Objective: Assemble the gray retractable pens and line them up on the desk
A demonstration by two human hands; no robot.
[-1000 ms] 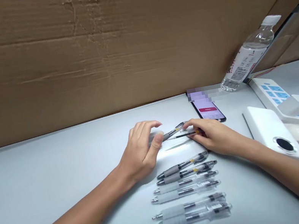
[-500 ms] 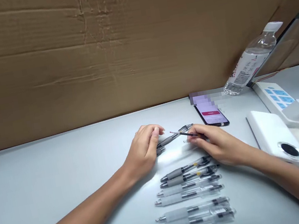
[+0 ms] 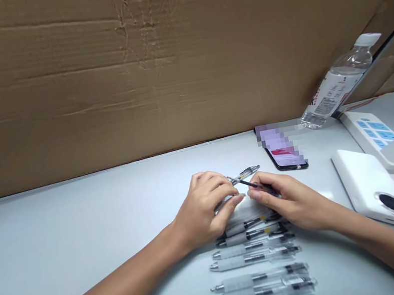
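My right hand (image 3: 280,196) is closed, with thumb and fingers pinching a dark pen refill (image 3: 246,182) whose thin end points up and left toward my other hand. A dark piece shows among those fingers, mostly covered. Close by on the left, my left hand (image 3: 211,208) has its fingers curled over, thumb extended toward the right hand; a bit of grey shows beneath the fingers, too hidden to name. Behind both hands lies a clear pen (image 3: 250,172), its grip end covered. In front, several pens lie in a row, including a grey-grip pen (image 3: 250,234) and a clear-grip pen (image 3: 264,293).
A phone (image 3: 284,152) with a lit screen lies behind my right hand. A water bottle (image 3: 340,84) leans at the back right. Farther right are a white device (image 3: 374,187) with a dark round window and a white power strip (image 3: 371,129). A cardboard wall (image 3: 94,84) closes off the back.
My left hand has moved right, close to the refill's tip, and its fingers now reach toward my right hand. My right hand still holds the refill. The view has shifted slightly.
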